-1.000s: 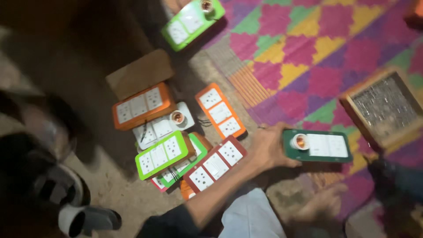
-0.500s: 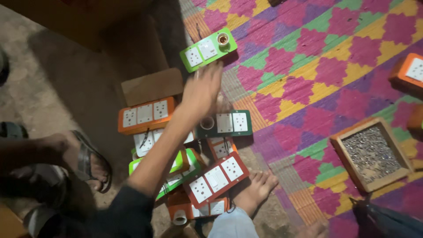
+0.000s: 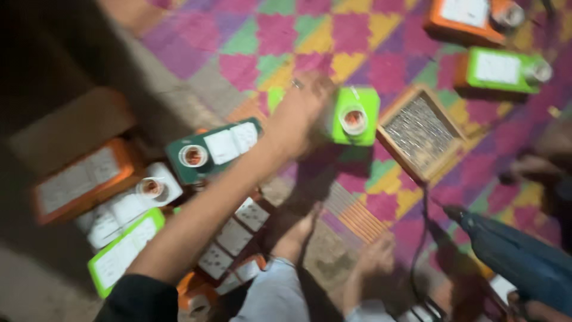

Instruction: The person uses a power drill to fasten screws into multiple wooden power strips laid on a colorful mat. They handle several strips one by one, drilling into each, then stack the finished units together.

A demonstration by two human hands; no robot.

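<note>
The person's left hand (image 3: 298,113) has its fingers closed around the left end of a green switch board (image 3: 351,116), which runs lengthwise toward three o'clock, just beside the wooden tray (image 3: 420,134), over the checkered mat (image 3: 250,42).

Open mat (image 3: 250,48) lies up and left of the left hand (image 3: 298,113). To its right the green board (image 3: 354,116) touches it, with the wooden tray (image 3: 420,137) just beyond (almost no gap). Boards crowd the floor under the forearm; a blue drill (image 3: 518,256) blocks the lower right.
</note>
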